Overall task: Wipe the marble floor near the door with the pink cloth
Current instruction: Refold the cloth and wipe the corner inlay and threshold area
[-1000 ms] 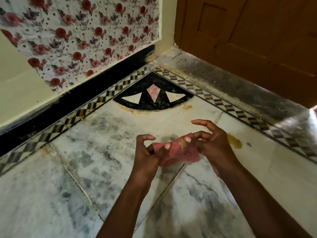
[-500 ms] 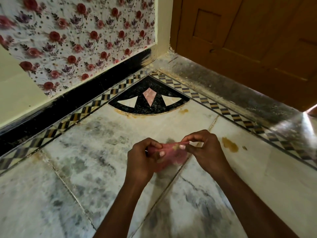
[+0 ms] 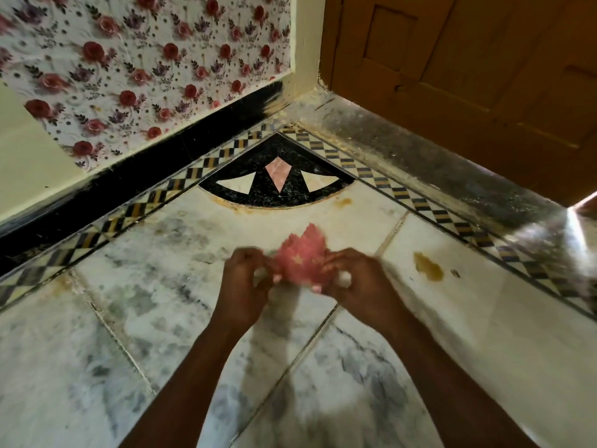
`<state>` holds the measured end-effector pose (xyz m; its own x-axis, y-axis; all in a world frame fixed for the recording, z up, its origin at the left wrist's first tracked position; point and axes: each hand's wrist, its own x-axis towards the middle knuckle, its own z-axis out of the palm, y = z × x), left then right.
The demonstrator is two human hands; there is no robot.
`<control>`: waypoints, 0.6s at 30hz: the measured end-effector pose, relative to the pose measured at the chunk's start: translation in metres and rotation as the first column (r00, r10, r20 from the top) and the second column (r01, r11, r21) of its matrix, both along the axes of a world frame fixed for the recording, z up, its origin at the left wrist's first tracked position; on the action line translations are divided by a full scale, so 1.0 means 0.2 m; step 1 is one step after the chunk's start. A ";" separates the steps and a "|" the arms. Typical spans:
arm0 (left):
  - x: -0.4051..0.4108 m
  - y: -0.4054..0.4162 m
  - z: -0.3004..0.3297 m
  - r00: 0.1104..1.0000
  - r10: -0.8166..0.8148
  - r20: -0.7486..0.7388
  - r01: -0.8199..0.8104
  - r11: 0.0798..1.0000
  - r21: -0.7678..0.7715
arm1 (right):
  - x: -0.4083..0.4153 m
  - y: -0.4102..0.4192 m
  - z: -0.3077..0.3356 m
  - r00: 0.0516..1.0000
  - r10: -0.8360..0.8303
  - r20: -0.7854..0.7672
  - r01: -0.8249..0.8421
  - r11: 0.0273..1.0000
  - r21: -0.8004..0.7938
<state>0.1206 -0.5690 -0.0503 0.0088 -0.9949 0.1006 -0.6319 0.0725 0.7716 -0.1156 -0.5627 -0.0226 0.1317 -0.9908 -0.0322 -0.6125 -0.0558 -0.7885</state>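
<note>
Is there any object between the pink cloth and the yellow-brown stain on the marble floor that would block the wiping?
Nothing visible blocks it. The pink cloth is held by the left hand and right hand; the marble floor between it and the yellow-brown stain is bare.

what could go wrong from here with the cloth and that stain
1. The pink cloth is bunched small between the left hand and right hand; wiped like that, it may smear the yellow-brown stain rather than lift it.
2. The smaller spot by the black corner inlay is easy to miss.
</note>
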 end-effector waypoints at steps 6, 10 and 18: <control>0.19 0.04 -0.23 0.979 0.101 0.178 -0.108 0.994 0.033 | 0.18 0.00 -0.22 0.961 0.034 -0.273 -0.052 0.997 -0.057; 0.26 -0.13 -0.21 0.941 0.096 0.324 -0.098 0.995 -0.011 | 0.37 -0.08 -0.34 0.877 0.079 -0.475 -0.081 0.997 0.016; 0.42 -0.36 -0.33 0.867 0.178 0.466 -0.161 0.984 -0.076 | 0.50 -0.50 -0.47 0.823 -0.132 -0.552 0.137 0.990 -0.032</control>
